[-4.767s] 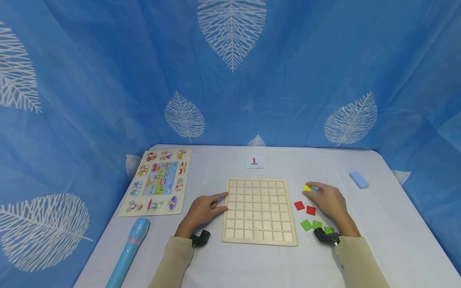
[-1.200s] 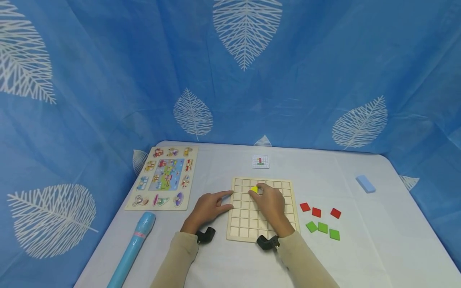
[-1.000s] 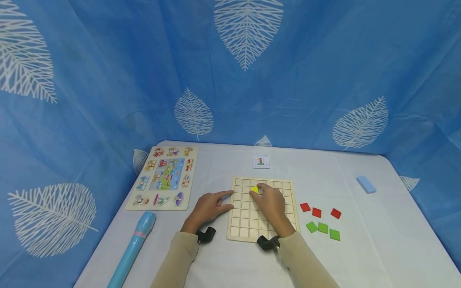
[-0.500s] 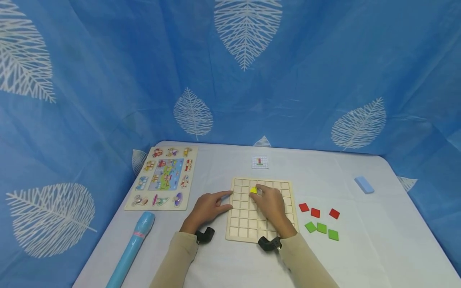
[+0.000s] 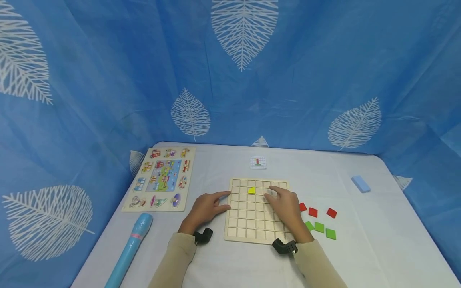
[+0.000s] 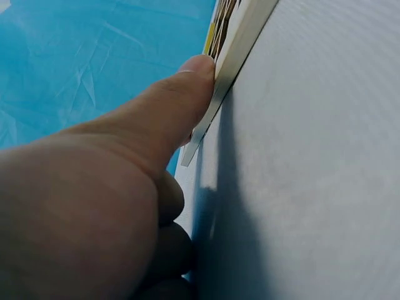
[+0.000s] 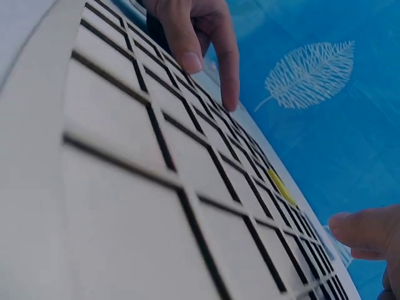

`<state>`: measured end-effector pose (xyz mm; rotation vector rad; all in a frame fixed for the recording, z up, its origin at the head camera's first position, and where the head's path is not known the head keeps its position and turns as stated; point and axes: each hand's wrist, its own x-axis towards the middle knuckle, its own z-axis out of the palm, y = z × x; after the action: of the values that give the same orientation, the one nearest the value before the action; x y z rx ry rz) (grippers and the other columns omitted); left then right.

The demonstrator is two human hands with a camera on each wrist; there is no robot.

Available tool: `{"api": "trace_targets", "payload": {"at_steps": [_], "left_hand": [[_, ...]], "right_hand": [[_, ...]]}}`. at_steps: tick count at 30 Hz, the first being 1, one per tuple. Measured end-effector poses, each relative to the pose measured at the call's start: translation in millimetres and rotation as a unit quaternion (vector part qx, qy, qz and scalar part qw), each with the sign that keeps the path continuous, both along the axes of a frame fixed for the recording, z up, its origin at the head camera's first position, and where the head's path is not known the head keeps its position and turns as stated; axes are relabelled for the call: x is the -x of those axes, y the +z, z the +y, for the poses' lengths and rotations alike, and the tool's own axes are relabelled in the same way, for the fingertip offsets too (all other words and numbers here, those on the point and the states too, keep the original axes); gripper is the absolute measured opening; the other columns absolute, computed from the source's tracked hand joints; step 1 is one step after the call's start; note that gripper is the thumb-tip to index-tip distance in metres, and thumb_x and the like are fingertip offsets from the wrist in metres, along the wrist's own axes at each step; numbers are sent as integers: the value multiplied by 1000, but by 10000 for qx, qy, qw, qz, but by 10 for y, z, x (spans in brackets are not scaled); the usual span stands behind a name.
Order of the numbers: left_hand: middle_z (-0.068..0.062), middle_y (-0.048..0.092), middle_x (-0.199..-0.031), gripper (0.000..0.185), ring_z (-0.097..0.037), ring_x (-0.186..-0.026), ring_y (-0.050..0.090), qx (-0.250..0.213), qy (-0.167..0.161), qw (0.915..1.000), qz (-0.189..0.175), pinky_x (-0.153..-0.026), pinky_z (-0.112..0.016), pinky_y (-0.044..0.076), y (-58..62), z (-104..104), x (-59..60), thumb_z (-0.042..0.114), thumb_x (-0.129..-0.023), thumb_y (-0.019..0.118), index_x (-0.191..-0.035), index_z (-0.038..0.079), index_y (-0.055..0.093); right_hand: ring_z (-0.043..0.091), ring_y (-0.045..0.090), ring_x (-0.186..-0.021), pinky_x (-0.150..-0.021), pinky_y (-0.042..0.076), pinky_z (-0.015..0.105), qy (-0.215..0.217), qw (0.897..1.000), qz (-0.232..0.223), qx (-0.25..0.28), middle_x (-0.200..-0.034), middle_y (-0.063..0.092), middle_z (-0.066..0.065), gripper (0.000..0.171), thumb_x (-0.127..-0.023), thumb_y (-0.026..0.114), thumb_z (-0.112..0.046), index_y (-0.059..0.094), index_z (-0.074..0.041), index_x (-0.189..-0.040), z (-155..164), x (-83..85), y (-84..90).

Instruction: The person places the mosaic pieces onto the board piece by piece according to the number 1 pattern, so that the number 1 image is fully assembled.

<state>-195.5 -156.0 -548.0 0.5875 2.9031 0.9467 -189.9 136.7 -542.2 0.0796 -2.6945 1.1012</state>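
A pale wooden grid board (image 5: 251, 224) lies in the middle of the table. In its second row from the far side, third column from the left, sits a yellow tile (image 5: 251, 190) with one corner cut away. My right hand (image 5: 287, 204) hovers over the board's right part, thumb and index finger apart, holding nothing. Thumb and index finger of my left hand (image 5: 205, 208) are stretched against the board's left edge. The left wrist view shows that thumb (image 6: 181, 94) at the board's side, the other fingers bent below it. The right wrist view shows the yellow tile (image 7: 281, 187) beyond several bare squares.
Right of the board lie three red tiles (image 5: 313, 212) and three green tiles (image 5: 319, 227). A small grid pattern card (image 5: 257, 162) lies behind it, a blue block (image 5: 361, 184) farther right. At left are a picture knob puzzle (image 5: 164, 176) and a long light-blue tube (image 5: 126, 252).
My right hand brought the yellow tile from the table's right side onto the board, let go of it and drew back to the right. My left hand stays at the board's edge.
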Motion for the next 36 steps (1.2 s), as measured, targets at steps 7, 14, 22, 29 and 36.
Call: {"api": "trace_targets", "payload": {"at_steps": [7, 14, 22, 29, 36], "left_hand": [[11, 40, -57, 53, -6, -53, 33, 25, 3, 10000, -80, -54, -26, 31, 13, -2, 1, 48, -92, 74, -139, 26, 66], [11, 39, -57, 53, -5, -52, 32, 69, -11, 10000, -56, -54, -26, 30, 20, 9, 9, 48, -92, 74, -139, 25, 66], [12, 39, -57, 52, -4, -52, 32, 70, -59, 10000, -23, -53, -25, 30, 28, 28, 9, 47, -92, 74, -139, 25, 66], [12, 40, -57, 52, -5, -52, 32, 83, 2, 10000, -27, -53, -25, 30, 47, 26, 0, 47, -92, 74, -139, 26, 66], [12, 41, -57, 53, -4, -52, 33, 47, 40, 9999, -141, -53, -25, 30, 44, 28, -12, 47, -92, 75, -139, 26, 66]], "right_hand": [[10, 32, -47, -43, 27, 27, -535, 9972, 508, 102, -51, 39, -5, 30, -88, 81, -20, 78, -6, -115, 178, -127, -60], [9, 29, -47, -44, 25, 27, -786, 9948, 623, -157, -50, 36, -6, 31, -87, 82, -16, 77, -4, -115, 368, -272, -28], [14, 32, -49, -47, 25, 28, -928, 9944, -21, -495, -53, 36, -2, 40, -86, 82, -17, 74, -2, -122, 638, -517, 80], [16, 32, -49, -48, 26, 28, -868, 9933, -431, -621, -54, 33, -1, 44, -89, 80, -17, 70, 0, -128, 849, -621, 78], [16, 33, -49, -47, 26, 28, -823, 9944, -408, -514, -54, 36, -1, 46, -90, 80, -16, 68, 2, -130, 904, -597, 31]]}}
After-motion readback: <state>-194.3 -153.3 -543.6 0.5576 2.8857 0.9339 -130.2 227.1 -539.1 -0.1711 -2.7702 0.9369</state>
